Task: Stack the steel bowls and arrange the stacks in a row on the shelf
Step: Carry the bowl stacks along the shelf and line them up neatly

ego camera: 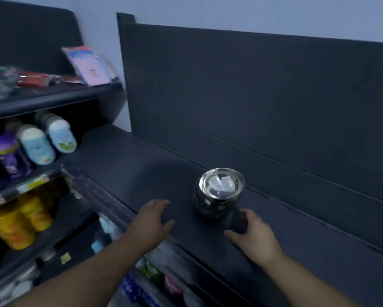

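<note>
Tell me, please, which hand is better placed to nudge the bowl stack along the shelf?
Probably the right hand: its fingers sit just beside the steel bowl stack. The left hand rests farther off.

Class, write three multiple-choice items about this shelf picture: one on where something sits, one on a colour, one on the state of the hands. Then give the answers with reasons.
1. Where does the stack of steel bowls stand?
A. on the dark shelf, near its back panel
B. on the floor
C. among the yellow bottles

2. What colour are the bottles on the lower left shelf?
A. green
B. yellow
C. black

3. What are the hands doing?
A. lifting the stack
B. both are out of view
C. open, either side of the stack, holding nothing

Answers: 1 A, the stack rests on the shelf board. 2 B, they show bright yellow. 3 C, left hand and right hand are empty.
</note>
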`<action>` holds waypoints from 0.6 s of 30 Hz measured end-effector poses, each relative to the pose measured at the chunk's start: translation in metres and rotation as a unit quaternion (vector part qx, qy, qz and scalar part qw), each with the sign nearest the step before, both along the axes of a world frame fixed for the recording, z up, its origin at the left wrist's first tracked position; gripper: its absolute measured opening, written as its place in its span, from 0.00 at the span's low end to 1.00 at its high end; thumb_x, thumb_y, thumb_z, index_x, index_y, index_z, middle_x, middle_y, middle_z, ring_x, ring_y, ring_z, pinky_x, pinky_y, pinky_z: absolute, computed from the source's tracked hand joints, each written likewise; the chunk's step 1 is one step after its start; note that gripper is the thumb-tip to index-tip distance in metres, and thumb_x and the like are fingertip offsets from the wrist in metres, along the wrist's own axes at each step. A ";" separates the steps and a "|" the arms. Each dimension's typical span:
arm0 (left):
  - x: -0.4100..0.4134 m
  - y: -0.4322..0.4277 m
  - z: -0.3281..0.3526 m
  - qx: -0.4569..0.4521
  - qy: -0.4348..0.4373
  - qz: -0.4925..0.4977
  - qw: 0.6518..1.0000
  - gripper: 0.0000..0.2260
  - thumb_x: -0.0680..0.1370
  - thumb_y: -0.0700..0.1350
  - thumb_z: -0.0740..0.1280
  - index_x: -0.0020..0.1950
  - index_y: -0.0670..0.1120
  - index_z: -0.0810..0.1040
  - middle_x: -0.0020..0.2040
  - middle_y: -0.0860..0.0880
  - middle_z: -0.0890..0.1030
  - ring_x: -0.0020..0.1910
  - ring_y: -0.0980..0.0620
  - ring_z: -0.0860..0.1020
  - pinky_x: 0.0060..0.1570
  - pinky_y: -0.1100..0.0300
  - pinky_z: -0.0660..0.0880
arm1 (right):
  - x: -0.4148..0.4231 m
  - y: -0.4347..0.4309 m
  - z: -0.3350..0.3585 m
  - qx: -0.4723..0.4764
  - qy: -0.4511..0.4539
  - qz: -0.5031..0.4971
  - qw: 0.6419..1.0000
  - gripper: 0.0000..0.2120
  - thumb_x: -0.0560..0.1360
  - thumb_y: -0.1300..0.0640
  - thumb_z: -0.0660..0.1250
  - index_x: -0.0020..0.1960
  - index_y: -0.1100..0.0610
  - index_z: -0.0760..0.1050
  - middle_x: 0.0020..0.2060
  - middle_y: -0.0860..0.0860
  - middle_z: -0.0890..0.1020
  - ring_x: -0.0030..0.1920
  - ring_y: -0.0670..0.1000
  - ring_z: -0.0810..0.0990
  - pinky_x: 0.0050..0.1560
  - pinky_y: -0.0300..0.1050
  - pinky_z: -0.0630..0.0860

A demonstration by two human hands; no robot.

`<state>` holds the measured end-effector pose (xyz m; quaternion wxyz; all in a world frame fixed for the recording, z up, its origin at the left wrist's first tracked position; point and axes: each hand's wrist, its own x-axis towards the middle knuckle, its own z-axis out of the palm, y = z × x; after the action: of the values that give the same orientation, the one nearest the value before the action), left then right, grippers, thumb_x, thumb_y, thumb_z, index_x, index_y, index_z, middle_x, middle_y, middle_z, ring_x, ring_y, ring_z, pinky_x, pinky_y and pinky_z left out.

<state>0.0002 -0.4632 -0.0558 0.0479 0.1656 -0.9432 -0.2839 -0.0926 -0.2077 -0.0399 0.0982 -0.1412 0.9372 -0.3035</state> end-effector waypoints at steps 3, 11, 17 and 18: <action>-0.040 -0.015 -0.002 0.012 0.006 -0.072 0.997 0.29 0.75 0.55 0.68 0.74 0.51 0.64 0.72 0.50 0.67 0.70 0.51 0.66 0.69 0.62 0.62 | -0.003 -0.011 -0.001 -0.017 -0.003 -0.053 0.998 0.38 0.66 0.47 0.78 0.71 0.52 0.67 0.64 0.49 0.78 0.64 0.49 0.76 0.62 0.36 0.69; -0.094 -0.018 0.008 0.273 -0.038 -0.233 0.933 0.51 0.60 0.65 0.76 0.77 0.59 0.53 0.74 0.59 0.63 0.68 0.59 0.70 0.67 0.59 0.67 | 0.005 -0.047 -0.002 -0.087 -0.035 -0.125 0.988 0.38 0.60 0.49 0.83 0.64 0.45 0.66 0.54 0.40 0.79 0.59 0.43 0.78 0.58 0.34 0.71; -0.104 -0.016 0.010 0.423 -0.051 -0.244 0.871 0.42 0.67 0.63 0.72 0.76 0.62 0.54 0.72 0.60 0.67 0.63 0.67 0.69 0.67 0.62 0.68 | 0.011 -0.056 -0.001 -0.172 -0.064 -0.156 0.971 0.51 0.55 0.43 0.84 0.72 0.45 0.61 0.62 0.38 0.77 0.66 0.39 0.72 0.67 0.35 0.67; -0.105 -0.015 0.011 0.453 -0.060 -0.238 0.857 0.42 0.66 0.65 0.71 0.76 0.62 0.55 0.72 0.59 0.66 0.65 0.63 0.70 0.66 0.57 0.71 | 0.011 -0.056 -0.002 -0.191 -0.065 -0.160 0.966 0.54 0.53 0.40 0.84 0.73 0.44 0.61 0.64 0.38 0.77 0.67 0.39 0.72 0.70 0.40 0.67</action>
<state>-0.1047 -0.4783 -0.0448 -0.1582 -0.0435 -0.7222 -0.6719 -0.0814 -0.2635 -0.0416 0.0805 0.0144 0.8639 -0.4970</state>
